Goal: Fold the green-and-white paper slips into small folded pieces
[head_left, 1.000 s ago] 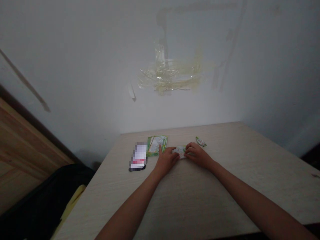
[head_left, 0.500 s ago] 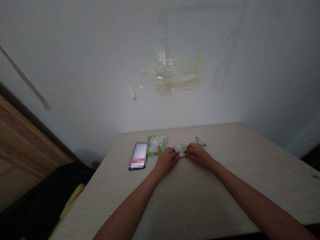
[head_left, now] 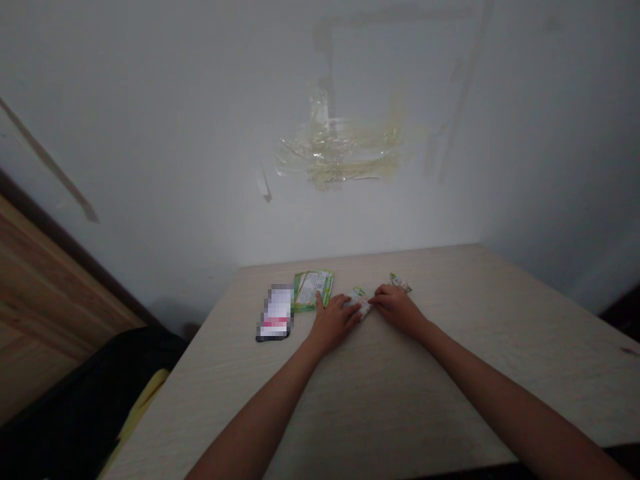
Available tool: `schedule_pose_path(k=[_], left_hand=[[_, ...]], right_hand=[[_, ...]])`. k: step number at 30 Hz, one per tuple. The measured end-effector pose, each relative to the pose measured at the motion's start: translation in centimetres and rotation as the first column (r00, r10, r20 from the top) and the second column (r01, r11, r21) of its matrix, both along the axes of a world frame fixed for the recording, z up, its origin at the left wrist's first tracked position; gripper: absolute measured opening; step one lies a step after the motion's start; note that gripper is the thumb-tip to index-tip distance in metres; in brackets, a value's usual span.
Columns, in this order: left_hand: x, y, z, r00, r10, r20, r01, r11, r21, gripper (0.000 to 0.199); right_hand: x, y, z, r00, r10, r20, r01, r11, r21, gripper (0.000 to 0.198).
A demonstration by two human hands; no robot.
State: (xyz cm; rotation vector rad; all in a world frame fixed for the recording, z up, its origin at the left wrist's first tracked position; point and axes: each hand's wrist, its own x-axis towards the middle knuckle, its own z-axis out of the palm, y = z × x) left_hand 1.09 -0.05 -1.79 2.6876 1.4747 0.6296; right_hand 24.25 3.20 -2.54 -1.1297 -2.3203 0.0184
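Note:
A small white and green wrapper point(head_left: 359, 300) lies on the tabletop between my hands, and the fingers cover part of it. My left hand point(head_left: 334, 325) rests on the wrapper's left side, fingers stretched over it and the thumb sticking up and apart. At its right edge, my right hand point(head_left: 399, 311) is closed, with the fingertips pinching the wrapper. A narrow green and white folded wrapper point(head_left: 401, 283) lies just behind my right hand. Beyond my left thumb is a larger flat green packet point(head_left: 313, 288) with a printed white panel.
A phone point(head_left: 275, 313) with a blurred screen lies left of the green packet. The pale wooden table point(head_left: 400, 400) meets a wall point(head_left: 175, 133) with old clear tape point(head_left: 340, 150) on it. Dark and yellow cloth point(head_left: 140, 407) sits off the table's left edge.
The small wrapper has turned and sits more slanted between my hands. My right fingertips have shifted slightly on its edge. The view has moved a little.

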Motion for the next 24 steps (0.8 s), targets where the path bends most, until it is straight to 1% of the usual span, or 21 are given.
schedule_pose_path(k=[3, 8, 15, 20, 24], left_hand=[[0.00, -0.09, 0.07, 0.999, -0.037, 0.005, 0.037, 0.999, -0.013, 0.035], [0.11, -0.26, 0.38, 0.999, -0.041, -0.002, 0.041, 0.999, -0.016, 0.036], [0.20, -0.12, 0.19, 0.999, -0.027, -0.021, 0.028, 0.999, 0.019, 0.036], [-0.01, 0.04, 0.29, 0.999, -0.036, 0.013, 0.037, 0.999, -0.030, 0.030], [-0.17, 0.15, 0.29, 0.998, -0.049, 0.050, 0.052, 0.997, -0.060, 0.027]], right_hand=[[0.31, 0.33, -0.24, 0.999, -0.021, -0.040, 0.020, 1.000, -0.020, 0.024], [0.15, 0.42, -0.31, 0.994, -0.015, -0.104, 0.010, 0.999, -0.046, 0.025], [-0.27, -0.17, -0.16, 0.994, 0.018, -0.104, -0.024, 0.998, -0.055, 0.028], [-0.22, -0.08, -0.51, 0.995, 0.042, -0.089, -0.053, 0.991, -0.127, 0.030], [-0.39, -0.33, -0.44, 0.995, 0.016, -0.098, -0.034, 0.983, -0.181, 0.032]])
